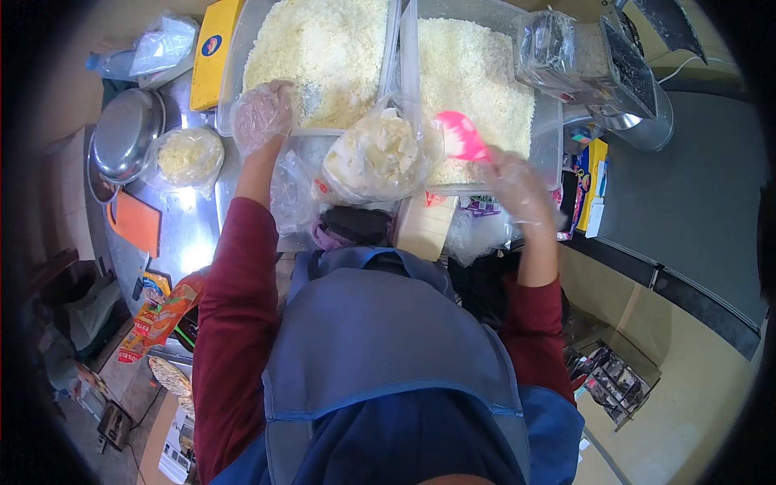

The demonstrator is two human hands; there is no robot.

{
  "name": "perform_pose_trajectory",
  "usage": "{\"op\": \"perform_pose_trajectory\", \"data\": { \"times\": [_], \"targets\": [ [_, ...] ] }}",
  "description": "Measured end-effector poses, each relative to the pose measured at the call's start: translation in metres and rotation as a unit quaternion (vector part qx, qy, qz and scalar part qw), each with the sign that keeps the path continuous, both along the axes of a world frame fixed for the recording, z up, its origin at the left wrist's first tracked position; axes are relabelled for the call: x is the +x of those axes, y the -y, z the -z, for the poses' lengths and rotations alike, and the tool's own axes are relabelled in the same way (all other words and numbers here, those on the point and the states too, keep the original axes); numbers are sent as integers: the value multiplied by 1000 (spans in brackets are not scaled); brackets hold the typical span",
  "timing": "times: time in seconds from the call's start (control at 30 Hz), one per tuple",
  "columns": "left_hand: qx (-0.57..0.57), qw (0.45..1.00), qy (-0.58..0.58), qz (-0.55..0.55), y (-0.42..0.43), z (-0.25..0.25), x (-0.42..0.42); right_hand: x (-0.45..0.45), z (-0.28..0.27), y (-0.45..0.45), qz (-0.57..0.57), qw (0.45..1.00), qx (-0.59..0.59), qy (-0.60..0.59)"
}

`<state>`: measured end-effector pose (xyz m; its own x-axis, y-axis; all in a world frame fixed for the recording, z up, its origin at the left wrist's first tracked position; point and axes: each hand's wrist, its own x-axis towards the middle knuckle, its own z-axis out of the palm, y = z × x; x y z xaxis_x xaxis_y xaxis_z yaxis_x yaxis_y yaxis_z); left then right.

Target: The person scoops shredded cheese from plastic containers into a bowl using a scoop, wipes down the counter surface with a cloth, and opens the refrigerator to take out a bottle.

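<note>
My left hand [263, 117], in a clear plastic glove, is over the near left corner of a clear plastic bin [229, 65] filled with pale, crumbly food that looks like grated cheese [323, 48]. Its fingers look curled, and what they may hold is hidden. In my right hand [517, 187], also gloved and slightly blurred, is a bright pink scoop [461, 136]. The scoop's head lies over the near edge of a second bin [552, 133] with similar crumbs [477, 73]. Between the hands sits an open plastic bag [376, 153] of pale chunks.
A tied bag of pale shreds [186, 158], a metal pot [129, 133] and an orange cutting board [136, 224] stand left. A yellow box [214, 52] adjoins the left bin. A plastic-wrapped machine [582, 61] overhangs the right bin. A dark surface [687, 178] lies right.
</note>
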<state>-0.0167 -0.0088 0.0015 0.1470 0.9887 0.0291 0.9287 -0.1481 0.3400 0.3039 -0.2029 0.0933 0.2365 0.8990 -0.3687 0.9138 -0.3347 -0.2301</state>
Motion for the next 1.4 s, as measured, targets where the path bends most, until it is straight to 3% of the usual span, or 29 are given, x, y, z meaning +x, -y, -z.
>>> {"op": "perform_pose_trajectory", "data": {
  "times": [0.1, 0.13, 0.27, 0.33, 0.37, 0.43, 0.47, 0.5, 0.57, 0.7, 0.77, 0.8, 0.87, 0.93, 0.97, 1.03, 1.07, 1.1, 1.17, 1.2, 1.33, 1.4],
  "targets": [
    [11, 1000, -13, -5, 0, 5, -1, 24, 33, -15, 61, 998, 18, -10],
    [6, 1000, -12, -11, 0, 5, 0, 29, 20, -25, 175, 983, -32, 34],
    [-3, 1000, 3, -6, 1, -4, 2, 56, 34, -48, 176, 983, 33, -41],
    [2, 1000, 6, -5, 3, -2, 2, 35, 56, -60, 40, 980, 131, -141],
    [9, 1000, 11, -7, 2, -2, 2, 31, 62, -58, 45, 980, 134, -143],
    [11, 1000, 4, -4, 2, -3, 2, 25, 69, -54, 100, 984, 133, -59],
    [9, 1000, -2, -8, 2, -4, 2, 28, 38, -52, 161, 985, 36, -47],
    [12, 1000, -1, -9, 0, -4, 2, 37, 34, -47, 160, 985, 39, -47],
    [-18, 999, 1, -32, 0, -4, 3, 56, 28, -39, 195, 971, 23, 136],
    [4, 1000, 24, -18, 2, -3, 3, 75, 58, -54, 105, 980, 78, 148],
    [19, 999, 31, -8, 3, -5, 3, 50, 75, -79, 144, 981, 125, 28],
    [18, 999, 30, -7, 3, -4, 2, 44, 75, -73, 145, 981, 125, 28],
    [21, 999, 34, -10, 1, -1, 2, 25, 56, -46, 1, 982, 183, 42],
    [22, 999, 43, -9, 0, -2, 2, 36, 24, -25, 93, 985, 110, 97],
    [24, 998, 51, -9, 1, -1, 2, 54, 30, -17, 90, 985, 108, 97],
    [30, 998, 56, -5, 1, 2, 1, 79, 43, -2, 133, 965, 3, 228],
    [43, 997, 62, 0, 0, 2, 1, 82, 45, -3, -22, 980, 13, 195],
    [45, 997, 62, -2, 0, 2, 1, 79, 53, -3, -24, 980, 15, 196],
    [21, 999, 43, -2, 3, -5, 1, 30, 42, -16, 103, 986, 98, 91],
    [22, 999, 42, -2, 3, -4, 1, 16, 23, -21, 144, 983, 69, 90],
    [34, 999, 37, 4, 0, 1, 0, 11, -4, -10, 142, 979, 81, 118],
    [35, 998, 45, 5, 2, 1, 2, -5, -14, -18, 81, 992, 82, 55]
  ]
}}
